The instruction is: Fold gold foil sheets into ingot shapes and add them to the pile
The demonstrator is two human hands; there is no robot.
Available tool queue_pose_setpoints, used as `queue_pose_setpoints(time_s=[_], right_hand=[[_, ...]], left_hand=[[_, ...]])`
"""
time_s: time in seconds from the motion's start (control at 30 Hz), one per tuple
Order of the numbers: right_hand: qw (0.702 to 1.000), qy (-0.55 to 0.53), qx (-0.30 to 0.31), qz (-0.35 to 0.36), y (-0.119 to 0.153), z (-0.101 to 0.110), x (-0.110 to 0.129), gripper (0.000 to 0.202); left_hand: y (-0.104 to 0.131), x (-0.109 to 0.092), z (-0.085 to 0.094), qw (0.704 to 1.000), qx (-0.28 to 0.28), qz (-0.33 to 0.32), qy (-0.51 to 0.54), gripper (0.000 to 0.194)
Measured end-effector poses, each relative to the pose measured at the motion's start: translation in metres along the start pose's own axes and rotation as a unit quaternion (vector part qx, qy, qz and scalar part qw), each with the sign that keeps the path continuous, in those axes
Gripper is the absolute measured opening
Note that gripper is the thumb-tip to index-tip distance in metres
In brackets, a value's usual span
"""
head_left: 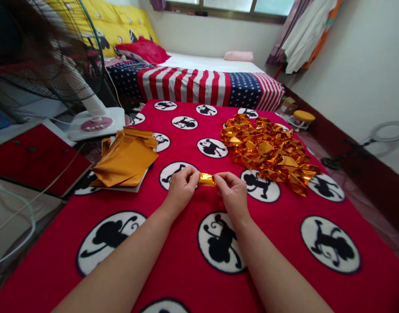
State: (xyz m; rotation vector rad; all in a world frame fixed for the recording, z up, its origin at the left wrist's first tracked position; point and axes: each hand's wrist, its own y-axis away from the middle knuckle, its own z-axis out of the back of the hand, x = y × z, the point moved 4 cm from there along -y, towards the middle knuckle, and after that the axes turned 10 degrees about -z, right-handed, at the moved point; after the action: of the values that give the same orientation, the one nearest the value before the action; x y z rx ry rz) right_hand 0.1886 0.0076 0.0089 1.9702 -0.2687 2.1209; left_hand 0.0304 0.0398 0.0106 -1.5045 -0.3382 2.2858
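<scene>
A small folded piece of gold foil paper [206, 179] is held level above the red cloth, between my two hands. My left hand [183, 184] pinches its left end, and my right hand [231, 188] pinches its right end. To the left lies a loose stack of flat gold foil sheets [125, 158], its edges uneven. A large heap of folded, shiny gold foil pieces [267, 148] spreads over the right side of the cloth.
The red cloth with monkey circles [182, 243] covers the table. A fan [96, 121] stands at the back left, beside a red panel [36, 152]. Behind the table is a bed [199, 84]; a yellow stool [304, 116] and a ring light [388, 131] are at the right.
</scene>
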Motion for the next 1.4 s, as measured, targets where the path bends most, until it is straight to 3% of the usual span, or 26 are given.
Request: queue_pose_setpoints(time_s=[0.1, 0.2, 0.53, 0.87, 1.4], right_hand=[[1.0, 0.002, -0.015, -0.006, 0.0, 0.002, 0.0, 0.022], [1.0, 0.006, -0.018, -0.004, 0.0, 0.002, -0.002, 0.021], [1.0, 0.015, -0.01, 0.014, 0.004, -0.001, 0.001, 0.017], [0.999, 0.027, -0.015, 0.029, 0.005, -0.003, 0.003, 0.016], [0.999, 0.033, -0.021, 0.03, 0.005, -0.001, 0.001, 0.017]], left_hand=[[0.0, 0.001, -0.001, 0.999, -0.004, 0.004, 0.034, 0.016], [-0.001, 0.003, -0.002, 0.998, 0.005, 0.0, 0.056, 0.02], [-0.001, -0.001, 0.002, 0.998, -0.015, -0.053, 0.006, 0.019], [-0.002, -0.005, 0.001, 0.998, -0.002, -0.048, -0.026, 0.02], [-0.002, -0.006, -0.001, 0.997, 0.034, -0.063, 0.014, 0.025]])
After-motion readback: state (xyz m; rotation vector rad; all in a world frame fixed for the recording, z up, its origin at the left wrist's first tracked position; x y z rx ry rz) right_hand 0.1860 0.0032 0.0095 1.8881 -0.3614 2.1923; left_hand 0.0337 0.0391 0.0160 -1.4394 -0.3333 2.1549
